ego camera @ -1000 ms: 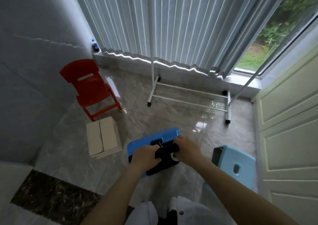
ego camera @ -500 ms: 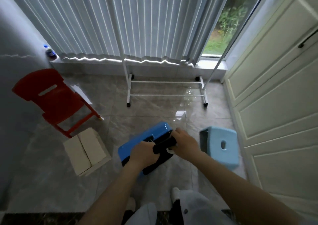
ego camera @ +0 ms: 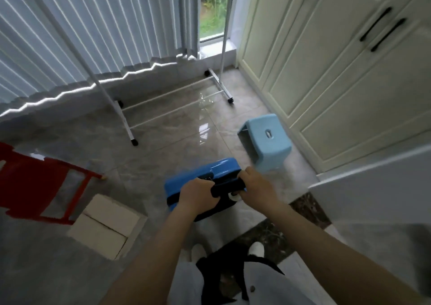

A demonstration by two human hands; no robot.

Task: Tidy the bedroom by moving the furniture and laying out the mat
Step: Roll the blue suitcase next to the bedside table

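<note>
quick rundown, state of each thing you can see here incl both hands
left hand: grips the black handle
right hand: grips the same handle
glossy blue hard-shell suitcase: held by both hands
light blue plastic step stool: tilted
red plastic chair: partly out of frame
tan cardboard box: flaps closed, on the floor
white metal garment rack: upright on casters
cream cabinet doors: closed
grey pleated curtain: mostly drawn

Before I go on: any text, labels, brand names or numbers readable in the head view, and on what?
None can be read.
Blue suitcase, held by left hand and right hand: no legible marking.
Cardboard box: plain faces, no print visible.
Light blue stool, red chair, cupboard doors: no lettering shows.
</note>
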